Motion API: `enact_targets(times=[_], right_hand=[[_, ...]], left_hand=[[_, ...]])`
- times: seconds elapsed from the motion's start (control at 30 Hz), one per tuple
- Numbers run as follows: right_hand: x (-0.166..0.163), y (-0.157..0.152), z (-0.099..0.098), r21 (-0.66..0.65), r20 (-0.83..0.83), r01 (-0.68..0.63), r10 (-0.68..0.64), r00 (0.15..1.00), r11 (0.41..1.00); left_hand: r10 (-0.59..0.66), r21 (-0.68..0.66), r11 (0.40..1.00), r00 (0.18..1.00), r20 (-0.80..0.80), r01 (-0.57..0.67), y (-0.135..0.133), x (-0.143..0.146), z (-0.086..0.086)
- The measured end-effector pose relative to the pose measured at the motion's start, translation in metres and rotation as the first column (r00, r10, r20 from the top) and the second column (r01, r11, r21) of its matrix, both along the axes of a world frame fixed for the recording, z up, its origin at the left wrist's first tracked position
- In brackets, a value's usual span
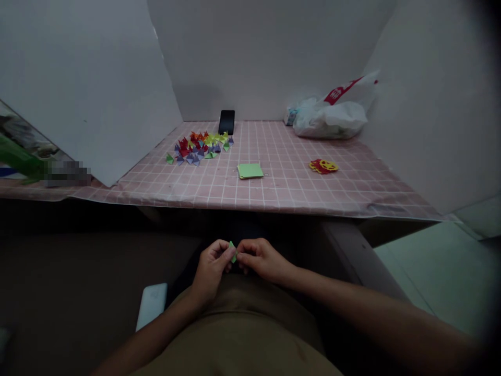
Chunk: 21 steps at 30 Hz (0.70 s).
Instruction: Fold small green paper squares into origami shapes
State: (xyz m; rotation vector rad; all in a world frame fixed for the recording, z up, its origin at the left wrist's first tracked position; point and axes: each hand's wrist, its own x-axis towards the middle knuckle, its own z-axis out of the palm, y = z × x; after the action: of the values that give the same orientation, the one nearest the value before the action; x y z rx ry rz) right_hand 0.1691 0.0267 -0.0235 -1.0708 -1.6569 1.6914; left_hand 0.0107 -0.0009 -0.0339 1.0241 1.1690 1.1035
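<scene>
Head view, looking forward and down. Both hands meet over the lap, below and in front of the near edge of the tabletop (274, 193). The left hand (211, 269) and the right hand (263, 259) each pinch the same small green paper piece (233, 251) between thumb and fingertips; neither hand is released or fully clenched. The piece sits exactly between the two hands, touching both, so neither hand is nearer than the other. Its visible long axis runs close to upright, with the upper tip leaning slightly toward the left hand; the lower part is hidden by the fingers, so its full form cannot be told. On the pink checked tabletop, well apart from the hands, lie a pile of folded paper pieces (199, 146) in red, purple, yellow and green at far left, a small stack of green sheets (250, 171) straight ahead of the hands and nearest to them, and a red and yellow cutout (323, 166) to the right. A black phone (226, 122) and a white plastic bag (332, 117) stand against the back wall. A white flat object (152, 305) lies beside the left forearm.
</scene>
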Motion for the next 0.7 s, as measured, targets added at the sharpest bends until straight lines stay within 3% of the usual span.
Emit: enact_targets(times=[0.3,0.53,0.7], right_hand=[[-0.0048,-0.0020,-0.0055,0.001,-0.013,0.060,-0.060,0.998,0.998],[-0.0031,-0.0039,-0.0037,-0.024,-0.024,-0.037,0.036,0.999,0.999],[-0.0057,-0.0050,-0.0042,0.006,-0.012,0.026,-0.026,1.000,1.000]], left_hand=[[0.007,-0.002,1.000,0.999,0.045,-0.007,-0.0005,0.0001,-0.0064],[0.026,0.030,0.999,0.998,-0.052,-0.025,0.0012,-0.0029,-0.0058],[0.035,0.042,0.999,0.998,-0.061,-0.032,0.0014,-0.0030,-0.0077]])
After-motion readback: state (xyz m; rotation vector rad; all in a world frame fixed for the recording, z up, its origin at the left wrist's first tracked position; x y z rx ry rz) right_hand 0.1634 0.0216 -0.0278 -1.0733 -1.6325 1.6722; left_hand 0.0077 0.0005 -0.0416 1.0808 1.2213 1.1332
